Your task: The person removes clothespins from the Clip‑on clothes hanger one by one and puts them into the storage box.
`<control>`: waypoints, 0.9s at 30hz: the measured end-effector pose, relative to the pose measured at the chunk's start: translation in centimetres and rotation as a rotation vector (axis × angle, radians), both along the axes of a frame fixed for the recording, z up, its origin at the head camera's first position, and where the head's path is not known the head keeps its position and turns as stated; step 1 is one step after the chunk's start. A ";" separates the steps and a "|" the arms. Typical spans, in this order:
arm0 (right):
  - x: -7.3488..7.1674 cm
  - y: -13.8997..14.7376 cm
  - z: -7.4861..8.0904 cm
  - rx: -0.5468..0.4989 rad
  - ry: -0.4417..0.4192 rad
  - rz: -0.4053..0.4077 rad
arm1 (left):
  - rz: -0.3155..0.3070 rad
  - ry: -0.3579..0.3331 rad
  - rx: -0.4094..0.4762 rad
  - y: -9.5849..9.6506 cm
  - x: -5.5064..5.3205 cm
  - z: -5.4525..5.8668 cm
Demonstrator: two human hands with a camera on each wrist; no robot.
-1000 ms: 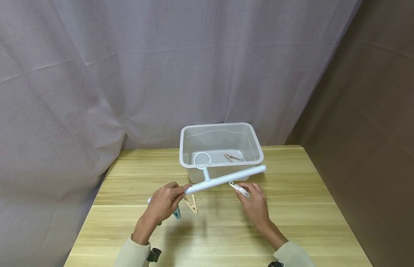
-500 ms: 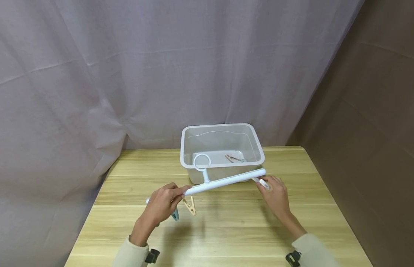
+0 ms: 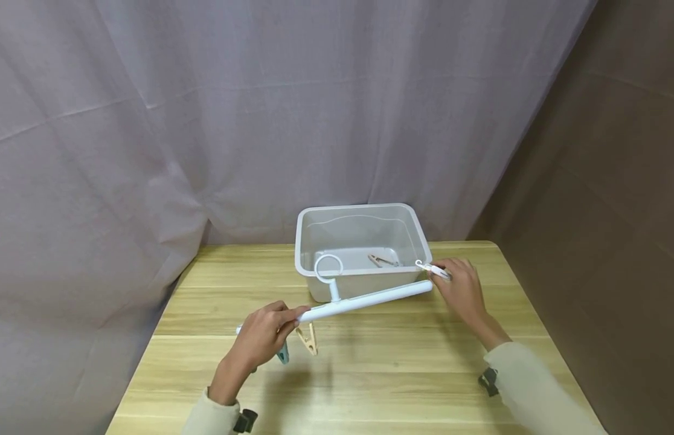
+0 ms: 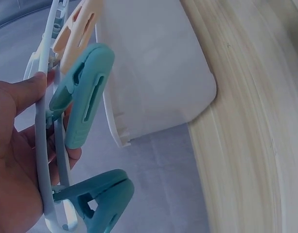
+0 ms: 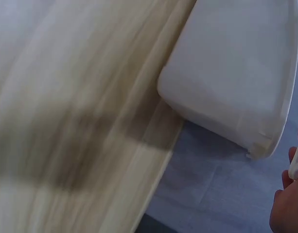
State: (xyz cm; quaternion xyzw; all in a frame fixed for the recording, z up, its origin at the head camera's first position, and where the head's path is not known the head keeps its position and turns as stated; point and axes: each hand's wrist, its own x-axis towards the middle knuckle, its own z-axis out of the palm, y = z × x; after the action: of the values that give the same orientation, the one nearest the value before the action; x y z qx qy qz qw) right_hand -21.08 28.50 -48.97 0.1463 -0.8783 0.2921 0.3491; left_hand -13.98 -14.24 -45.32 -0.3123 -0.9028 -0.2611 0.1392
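In the head view my left hand (image 3: 261, 338) grips a pale blue clip hanger (image 3: 372, 299) by its left part, its ring hook standing up. From the bar hang a beige clothespin (image 3: 308, 339) and a teal clothespin (image 3: 283, 353). The left wrist view shows a second teal clothespin (image 4: 97, 194) nearer the hanger's end, and my thumb and fingers around the frame. My right hand (image 3: 462, 290) pinches a white clothespin (image 3: 439, 272) with a small hook at its tip, just beyond the hanger's right end. Only the edge of this hand shows in the right wrist view.
A whitish plastic bin (image 3: 369, 281) stands at the back of the wooden table (image 3: 391, 374), behind the hanger. Inside it lie a few loose clothespins (image 3: 381, 261). A grey curtain (image 3: 272, 133) rises behind, and a brown cloth (image 3: 598, 199) hangs at the right.
My right hand has carried the white clothespin from under the hanger bar rightward and away from me, past the bar's end toward the bin's right corner. The left hand and hanger have sunk slightly.
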 end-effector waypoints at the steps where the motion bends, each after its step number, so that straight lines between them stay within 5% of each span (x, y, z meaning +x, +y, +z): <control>1: -0.4 -0.1 0.2 0.003 -0.002 0.001 | 0.000 -0.003 -0.001 0.0 0.0 0.0; 12: -5.2 -2.3 1.9 0.077 -0.120 0.009 | 0.004 -0.026 -0.012 -0.3 0.2 -0.3; 20: -6.9 -3.9 2.0 0.163 -0.278 -0.023 | 0.000 -0.035 -0.015 -0.4 0.3 -0.4; 27: -7.7 -4.6 1.9 0.206 -0.335 -0.041 | -0.001 -0.056 -0.026 -0.7 0.2 -0.4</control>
State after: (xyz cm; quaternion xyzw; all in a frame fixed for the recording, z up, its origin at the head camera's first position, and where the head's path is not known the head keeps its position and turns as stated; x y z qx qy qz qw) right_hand -28.81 23.91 -47.08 0.1126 -0.9522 0.2139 0.1870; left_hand -13.75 -14.93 -45.72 -0.3068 -0.9095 -0.2582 0.1096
